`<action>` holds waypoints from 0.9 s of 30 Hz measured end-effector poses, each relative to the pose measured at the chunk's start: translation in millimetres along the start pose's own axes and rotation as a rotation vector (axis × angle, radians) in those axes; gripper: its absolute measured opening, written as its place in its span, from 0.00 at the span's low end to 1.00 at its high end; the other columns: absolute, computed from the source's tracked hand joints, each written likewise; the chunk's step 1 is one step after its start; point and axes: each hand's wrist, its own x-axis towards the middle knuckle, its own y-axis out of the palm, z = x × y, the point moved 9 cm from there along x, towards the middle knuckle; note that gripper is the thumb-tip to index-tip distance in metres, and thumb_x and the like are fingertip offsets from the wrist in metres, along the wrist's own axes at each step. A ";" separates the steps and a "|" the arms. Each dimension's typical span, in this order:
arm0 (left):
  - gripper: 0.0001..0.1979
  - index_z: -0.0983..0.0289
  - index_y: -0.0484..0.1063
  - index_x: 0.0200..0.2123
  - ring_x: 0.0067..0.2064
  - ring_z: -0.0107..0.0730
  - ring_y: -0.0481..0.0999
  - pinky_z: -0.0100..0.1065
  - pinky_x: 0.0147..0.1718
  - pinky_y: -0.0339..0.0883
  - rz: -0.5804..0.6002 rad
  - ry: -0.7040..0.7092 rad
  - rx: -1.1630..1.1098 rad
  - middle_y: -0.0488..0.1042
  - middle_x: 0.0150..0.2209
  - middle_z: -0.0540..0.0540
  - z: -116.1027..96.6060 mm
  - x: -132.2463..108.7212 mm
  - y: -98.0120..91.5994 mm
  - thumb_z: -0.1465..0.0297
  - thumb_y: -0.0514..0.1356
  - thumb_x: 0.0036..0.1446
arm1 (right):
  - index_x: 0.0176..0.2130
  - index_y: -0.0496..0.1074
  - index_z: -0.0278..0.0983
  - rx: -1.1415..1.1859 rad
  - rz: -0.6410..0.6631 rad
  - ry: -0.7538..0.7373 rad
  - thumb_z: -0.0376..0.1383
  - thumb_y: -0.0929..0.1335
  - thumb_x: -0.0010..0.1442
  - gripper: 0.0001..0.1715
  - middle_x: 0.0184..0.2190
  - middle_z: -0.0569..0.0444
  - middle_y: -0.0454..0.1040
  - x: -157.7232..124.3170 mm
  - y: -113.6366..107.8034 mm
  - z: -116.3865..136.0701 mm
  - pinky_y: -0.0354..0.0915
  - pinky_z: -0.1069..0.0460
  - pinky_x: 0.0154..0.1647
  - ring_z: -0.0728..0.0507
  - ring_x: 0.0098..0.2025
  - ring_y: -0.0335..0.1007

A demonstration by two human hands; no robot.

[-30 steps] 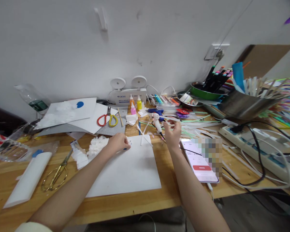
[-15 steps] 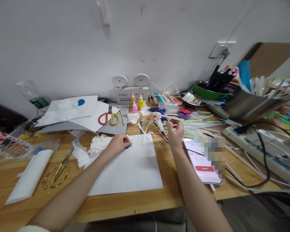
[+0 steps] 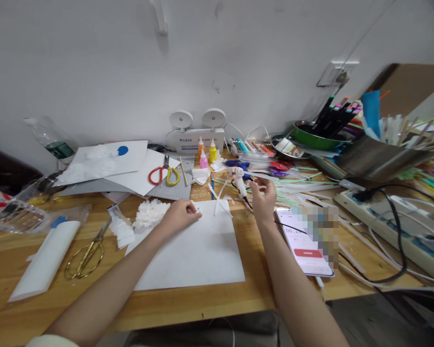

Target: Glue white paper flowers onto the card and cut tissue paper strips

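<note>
A person worked with both hands above a wooden table (image 3: 253,294), where a white sheet of paper (image 3: 195,255) lay flat in front of them. The left hand (image 3: 181,215) rested over the sheet's far edge, its grip drawn together with the fingers bent; whether anything was pinched beneath the fingertips could not be told. Just beside that hand sat a bundle of ruffled white paper (image 3: 152,213). The right hand (image 3: 264,202) was raised, palm inward, just beside a white hot glue gun (image 3: 239,182) and near a smartphone (image 3: 305,250). Its fingers curled toward the thumb, and the view did not show whether that grip held anything.

Narrow white strips (image 3: 220,198) lay crossed at the sheet's far right corner. Gold-handled scissors (image 3: 88,255) lay to the left, with red-and-yellow-handled scissors (image 3: 165,167) farther back on a gray board (image 3: 179,193). Small orange (image 3: 201,146), yellow (image 3: 212,152) and pink bottles (image 3: 203,161) stood upright before a white twin-lamp emergency light (image 3: 181,140) near the wall.
</note>
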 end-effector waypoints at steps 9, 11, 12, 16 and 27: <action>0.10 0.64 0.70 0.23 0.28 0.30 0.67 0.28 0.24 0.55 0.015 -0.007 -0.009 0.70 0.24 0.51 2.8 3.9 2.0 0.62 0.58 0.43 | 0.31 0.66 0.35 0.029 0.000 0.001 0.39 0.64 0.49 0.10 0.29 0.53 0.67 -0.3 0.3 -0.1 0.58 0.50 0.35 0.44 0.34 0.61; 0.10 0.64 0.71 0.24 0.27 0.30 0.67 0.28 0.24 0.55 0.025 -0.017 -0.018 0.70 0.23 0.51 5.6 5.4 3.6 0.62 0.58 0.43 | 0.31 0.67 0.35 0.033 -0.003 0.004 0.39 0.64 0.49 0.10 0.29 0.53 0.67 -0.3 0.1 -1.0 0.58 0.50 0.35 0.44 0.34 0.61; 0.10 0.64 0.71 0.24 0.27 0.30 0.67 0.28 0.23 0.55 0.029 -0.022 -0.023 0.71 0.23 0.51 6.8 6.1 4.2 0.62 0.58 0.42 | 0.31 0.67 0.35 0.035 -0.004 0.006 0.39 0.64 0.48 0.10 0.29 0.53 0.67 -0.2 0.1 -1.4 0.58 0.50 0.35 0.44 0.34 0.61; 0.11 0.64 0.72 0.23 0.26 0.29 0.68 0.28 0.23 0.55 0.059 -0.030 -0.050 0.71 0.22 0.51 9.2 7.8 5.9 0.61 0.59 0.42 | 0.31 0.67 0.35 0.043 -0.007 0.009 0.38 0.64 0.48 0.10 0.29 0.53 0.67 0.0 0.3 -2.3 0.57 0.50 0.35 0.44 0.34 0.62; 0.12 0.64 0.73 0.24 0.25 0.29 0.68 0.27 0.22 0.55 0.044 -0.040 -0.076 0.72 0.22 0.51 11.9 7.3 7.4 0.61 0.58 0.43 | 0.32 0.68 0.35 0.055 -0.003 0.019 0.38 0.65 0.48 0.10 0.29 0.53 0.68 -0.3 0.9 -2.9 0.58 0.50 0.35 0.44 0.34 0.62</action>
